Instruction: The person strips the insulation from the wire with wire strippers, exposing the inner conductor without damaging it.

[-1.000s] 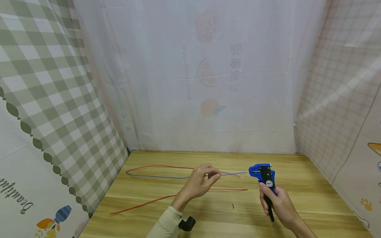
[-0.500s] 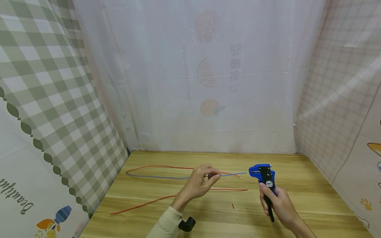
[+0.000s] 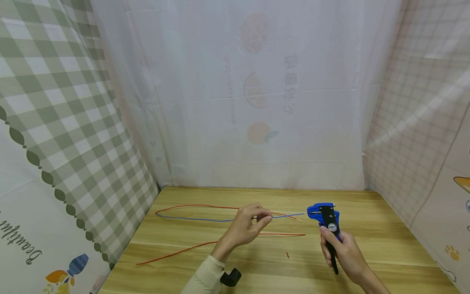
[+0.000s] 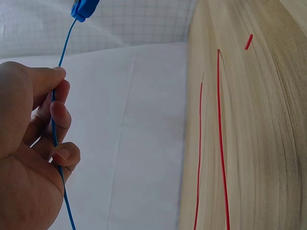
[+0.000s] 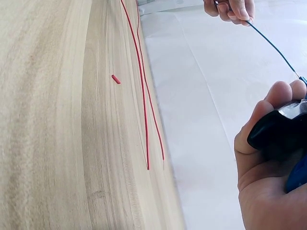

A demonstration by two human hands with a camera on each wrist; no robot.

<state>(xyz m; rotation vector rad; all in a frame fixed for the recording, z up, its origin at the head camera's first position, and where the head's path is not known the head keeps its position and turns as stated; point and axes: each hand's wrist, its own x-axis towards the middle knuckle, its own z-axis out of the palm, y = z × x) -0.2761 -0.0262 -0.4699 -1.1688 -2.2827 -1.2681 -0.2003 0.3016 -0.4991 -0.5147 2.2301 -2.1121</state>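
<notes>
My left hand (image 3: 245, 224) pinches a thin blue wire (image 3: 288, 215) between thumb and fingertips, above the table. In the left wrist view the wire (image 4: 64, 50) runs across the curled fingers and up to the nose of a blue wire stripper (image 4: 84, 8). My right hand (image 3: 345, 253) grips the black handles of that wire stripper (image 3: 324, 212), its head facing left. The wire's right end meets the tool's nose; I cannot tell how deep it sits. In the right wrist view, the right hand (image 5: 264, 191) curls round a black handle (image 5: 273, 136).
On the wooden table (image 3: 374, 245), a red wire (image 3: 198, 205) with a bare tip lies behind the left hand, meeting the blue one at far left. Another red wire (image 3: 176, 253) lies nearer, beside a short red offcut (image 3: 288, 255). Cloth curtains (image 3: 312, 163) hang around the table.
</notes>
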